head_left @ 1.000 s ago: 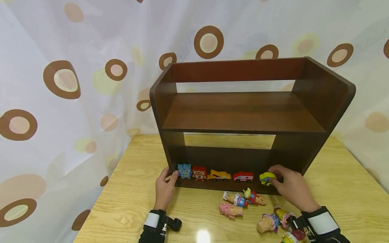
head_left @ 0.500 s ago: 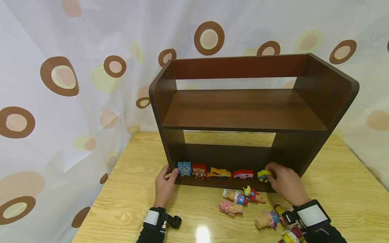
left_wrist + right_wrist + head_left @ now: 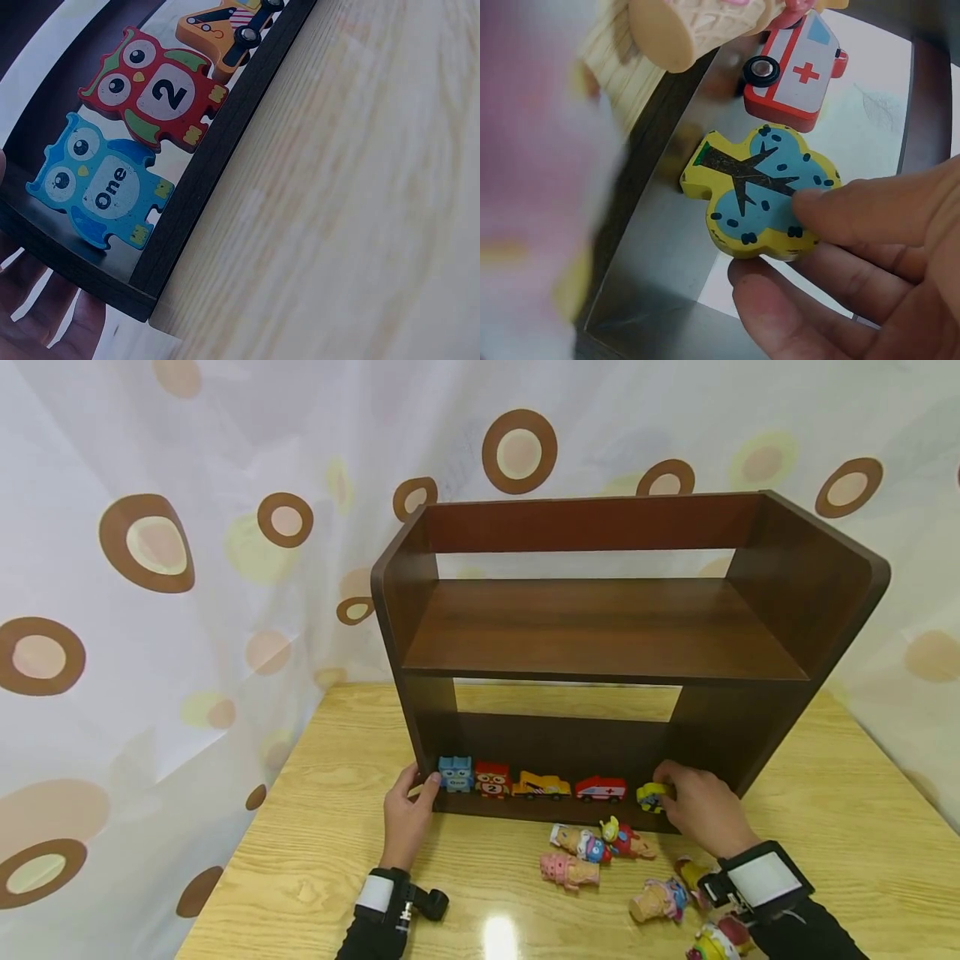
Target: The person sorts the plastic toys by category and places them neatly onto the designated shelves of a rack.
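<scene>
On the bottom board of a dark brown shelf (image 3: 600, 631), my right hand (image 3: 705, 810) holds a yellow wooden tree block (image 3: 739, 172). Its thumb lies on the block's blue painted face, with the fingers behind. My left hand (image 3: 407, 818) grips the shelf's left side panel, thumb on the inner side and fingers outside. Beside it stand a blue owl block (image 3: 101, 184) marked One and a red owl block (image 3: 157, 90) marked 2. Further right come an orange truck block (image 3: 542, 786) and a red-and-white ambulance block (image 3: 601, 789), left of the tree.
In front of the shelf, several ice-cream-cone figures lie on the wooden table (image 3: 300, 827), among them a pink one (image 3: 570, 870). More figures (image 3: 656, 902) lie near my right wrist. Behind the shelf hangs a curtain (image 3: 225, 460) patterned with circles.
My right hand has moved slightly left with the tree block, which now stands closer to the ambulance and shows less of its face. The left hand stays at the side panel.
</scene>
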The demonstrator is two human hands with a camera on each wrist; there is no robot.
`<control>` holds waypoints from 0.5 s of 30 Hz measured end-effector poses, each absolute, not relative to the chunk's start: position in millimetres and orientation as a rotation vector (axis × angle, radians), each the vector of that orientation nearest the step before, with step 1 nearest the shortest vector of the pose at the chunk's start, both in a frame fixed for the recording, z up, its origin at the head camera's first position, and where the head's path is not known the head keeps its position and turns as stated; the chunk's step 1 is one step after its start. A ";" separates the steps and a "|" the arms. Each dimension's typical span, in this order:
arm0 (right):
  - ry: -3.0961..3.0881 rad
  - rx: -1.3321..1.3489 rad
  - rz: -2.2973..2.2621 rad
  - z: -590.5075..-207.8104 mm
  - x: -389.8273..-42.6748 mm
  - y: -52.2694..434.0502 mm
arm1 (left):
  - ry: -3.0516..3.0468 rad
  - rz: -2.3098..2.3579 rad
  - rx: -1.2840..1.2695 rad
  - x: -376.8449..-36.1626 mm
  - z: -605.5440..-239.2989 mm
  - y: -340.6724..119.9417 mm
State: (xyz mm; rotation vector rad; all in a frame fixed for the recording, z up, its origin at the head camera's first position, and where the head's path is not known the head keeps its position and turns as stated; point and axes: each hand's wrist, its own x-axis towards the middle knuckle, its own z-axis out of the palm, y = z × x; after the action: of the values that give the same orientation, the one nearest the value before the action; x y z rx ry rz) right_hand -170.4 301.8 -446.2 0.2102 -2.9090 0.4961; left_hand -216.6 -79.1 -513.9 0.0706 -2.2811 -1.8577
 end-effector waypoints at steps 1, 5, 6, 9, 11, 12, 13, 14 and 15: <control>-2.911 0.210 0.493 -446.4 -170.5 301.8 | -2.280 -1.857 0.064 -216.8 -513.6 -79.3; -2.927 0.204 0.507 -446.8 -171.8 302.5 | -2.284 -1.843 0.046 -217.7 -513.6 -79.3; -2.931 0.202 0.511 -446.9 -172.2 302.7 | -2.285 -1.840 0.042 -217.8 -513.8 -79.3; -2.937 0.202 0.514 -446.9 -172.8 303.0 | -2.283 -1.843 0.041 -217.5 -514.0 -79.3; -2.934 0.203 0.513 -447.0 -172.4 302.6 | -2.281 -1.846 0.045 -217.7 -514.6 -79.5; -2.932 0.206 0.513 -446.9 -172.1 302.3 | -2.281 -1.846 0.049 -217.6 -514.6 -79.4; -2.928 0.209 0.515 -446.8 -171.5 301.9 | -2.283 -1.846 0.057 -217.6 -514.8 -79.4; -2.922 0.213 0.512 -446.6 -170.8 301.4 | -2.285 -1.844 0.064 -217.2 -514.4 -79.3; -2.916 0.218 0.507 -446.1 -170.4 301.0 | -2.287 -1.842 0.073 -216.6 -513.9 -79.1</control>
State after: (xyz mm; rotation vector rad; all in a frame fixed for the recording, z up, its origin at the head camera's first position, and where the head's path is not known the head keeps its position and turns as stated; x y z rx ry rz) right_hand -170.4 301.0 -446.1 0.2179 -2.9162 0.5070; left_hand -216.6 -79.1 -513.9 0.0732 -2.2869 -1.8420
